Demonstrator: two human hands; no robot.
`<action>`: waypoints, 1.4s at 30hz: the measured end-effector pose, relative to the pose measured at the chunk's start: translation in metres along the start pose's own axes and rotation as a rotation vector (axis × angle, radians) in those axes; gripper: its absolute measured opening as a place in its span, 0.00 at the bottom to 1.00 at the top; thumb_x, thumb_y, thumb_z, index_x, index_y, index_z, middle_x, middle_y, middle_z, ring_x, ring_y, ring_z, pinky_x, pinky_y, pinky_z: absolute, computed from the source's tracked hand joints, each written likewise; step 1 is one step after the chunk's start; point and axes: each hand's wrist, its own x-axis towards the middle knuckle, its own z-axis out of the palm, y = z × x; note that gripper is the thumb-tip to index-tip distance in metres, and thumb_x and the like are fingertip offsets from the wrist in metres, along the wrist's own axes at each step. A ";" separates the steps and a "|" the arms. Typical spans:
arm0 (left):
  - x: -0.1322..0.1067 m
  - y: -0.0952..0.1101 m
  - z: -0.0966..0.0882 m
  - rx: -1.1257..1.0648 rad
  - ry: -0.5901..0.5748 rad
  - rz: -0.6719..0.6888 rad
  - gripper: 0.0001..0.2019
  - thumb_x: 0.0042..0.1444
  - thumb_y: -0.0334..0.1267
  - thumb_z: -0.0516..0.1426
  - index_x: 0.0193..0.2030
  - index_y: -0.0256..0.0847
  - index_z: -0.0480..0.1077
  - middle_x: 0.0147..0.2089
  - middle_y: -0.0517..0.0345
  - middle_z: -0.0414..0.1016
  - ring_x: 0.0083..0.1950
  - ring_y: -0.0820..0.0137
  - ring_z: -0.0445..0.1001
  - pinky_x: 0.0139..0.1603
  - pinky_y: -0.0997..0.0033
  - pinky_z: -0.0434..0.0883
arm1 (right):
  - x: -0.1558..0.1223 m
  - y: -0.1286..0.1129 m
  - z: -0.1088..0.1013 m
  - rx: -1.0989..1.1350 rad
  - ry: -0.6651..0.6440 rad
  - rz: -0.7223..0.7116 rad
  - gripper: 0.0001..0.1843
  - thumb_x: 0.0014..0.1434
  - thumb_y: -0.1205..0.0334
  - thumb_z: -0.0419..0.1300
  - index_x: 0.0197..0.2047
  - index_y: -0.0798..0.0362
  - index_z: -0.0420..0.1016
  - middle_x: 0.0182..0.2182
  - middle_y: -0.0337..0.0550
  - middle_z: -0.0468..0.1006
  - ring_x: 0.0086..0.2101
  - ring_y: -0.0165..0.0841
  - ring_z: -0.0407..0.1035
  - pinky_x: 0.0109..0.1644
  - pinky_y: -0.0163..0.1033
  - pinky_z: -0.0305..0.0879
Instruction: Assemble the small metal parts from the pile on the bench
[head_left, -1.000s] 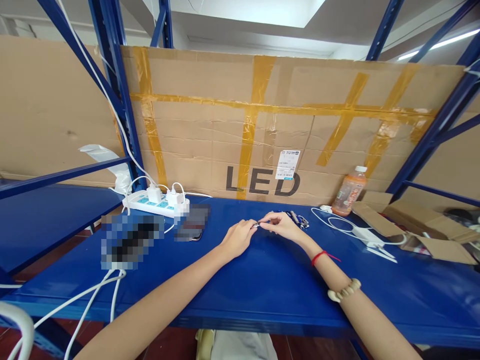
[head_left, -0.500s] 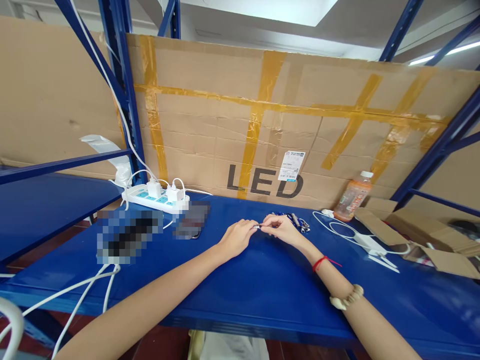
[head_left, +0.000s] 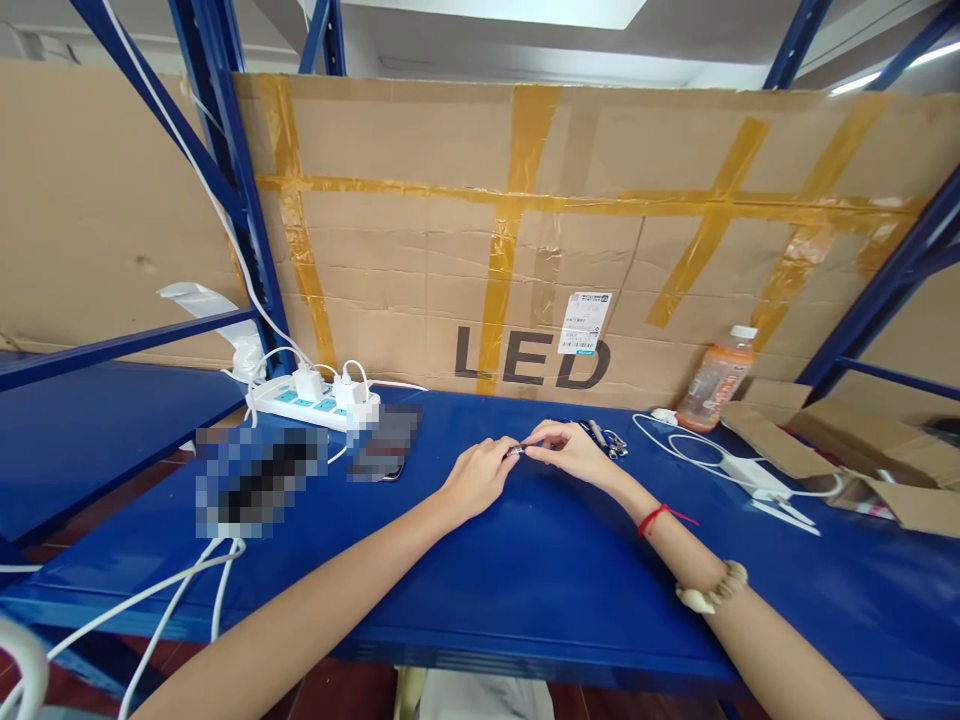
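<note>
My left hand (head_left: 478, 478) is closed, its thumb and fingertips pinching a small silver metal piece (head_left: 516, 450) just above the blue tabletop. My right hand (head_left: 570, 452) meets it from the other side, thumb and forefinger closed at the piece's right end. The piece is too small and too covered by fingers to name its kind. Behind my right hand lies a little heap of blue and silver metal items with rings (head_left: 604, 438), partly hidden by that hand.
A white power strip (head_left: 315, 402) with plugs and a dark phone (head_left: 386, 445) lie to the left. On the right are an orange drink bottle (head_left: 716, 380), a white charger with cable (head_left: 754, 477) and an open cardboard box (head_left: 847, 440). Cardboard (head_left: 390, 280) stands along the back.
The camera view has tilted and shifted slightly. Both hands stay together at the small metal piece, and its silver surface shows a little differently between the fingertips.
</note>
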 end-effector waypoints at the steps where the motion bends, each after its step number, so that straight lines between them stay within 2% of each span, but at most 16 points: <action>1: 0.000 0.000 0.000 -0.004 0.000 0.000 0.13 0.63 0.40 0.41 0.47 0.42 0.64 0.41 0.55 0.72 0.42 0.67 0.70 0.43 0.66 0.68 | 0.000 0.000 0.000 0.002 0.002 -0.002 0.19 0.44 0.48 0.64 0.31 0.57 0.77 0.31 0.44 0.74 0.21 0.21 0.62 0.24 0.30 0.60; 14: 0.000 -0.002 0.004 -0.007 0.018 0.013 0.13 0.63 0.41 0.43 0.45 0.42 0.65 0.39 0.57 0.73 0.41 0.68 0.70 0.43 0.67 0.68 | 0.000 0.005 0.001 0.112 -0.041 0.044 0.20 0.42 0.47 0.65 0.29 0.57 0.77 0.30 0.43 0.73 0.20 0.21 0.63 0.22 0.30 0.61; 20: 0.001 -0.001 0.003 -0.019 0.032 0.030 0.12 0.63 0.41 0.43 0.44 0.43 0.65 0.41 0.58 0.73 0.41 0.68 0.70 0.43 0.68 0.67 | -0.001 0.002 0.000 0.096 -0.027 0.053 0.18 0.42 0.49 0.65 0.29 0.57 0.77 0.29 0.42 0.72 0.20 0.21 0.63 0.22 0.30 0.60; 25: 0.001 -0.001 0.002 -0.029 0.031 0.009 0.12 0.63 0.41 0.43 0.43 0.42 0.65 0.37 0.57 0.72 0.39 0.67 0.70 0.41 0.68 0.67 | -0.001 0.000 0.000 0.125 -0.008 0.051 0.18 0.41 0.49 0.66 0.27 0.57 0.76 0.28 0.41 0.72 0.19 0.20 0.62 0.21 0.29 0.58; 31: 0.001 -0.002 -0.002 -0.093 0.000 0.011 0.11 0.63 0.35 0.42 0.41 0.41 0.65 0.37 0.57 0.72 0.39 0.70 0.70 0.40 0.71 0.66 | -0.002 -0.001 0.009 0.199 0.017 0.103 0.19 0.39 0.49 0.66 0.26 0.58 0.74 0.28 0.40 0.71 0.19 0.20 0.62 0.18 0.28 0.56; 35: 0.001 -0.007 0.000 -0.159 -0.018 -0.008 0.10 0.62 0.36 0.43 0.41 0.41 0.63 0.36 0.58 0.71 0.37 0.69 0.70 0.38 0.71 0.66 | -0.003 -0.004 0.017 0.235 0.048 0.144 0.22 0.36 0.47 0.67 0.24 0.58 0.72 0.27 0.39 0.69 0.19 0.20 0.61 0.18 0.28 0.55; 42: 0.001 -0.015 0.007 -0.167 -0.026 0.061 0.08 0.62 0.37 0.43 0.39 0.41 0.61 0.38 0.58 0.71 0.38 0.68 0.70 0.37 0.72 0.65 | -0.006 -0.005 0.020 0.195 0.043 0.069 0.21 0.39 0.47 0.66 0.20 0.58 0.70 0.24 0.38 0.67 0.20 0.21 0.61 0.23 0.31 0.58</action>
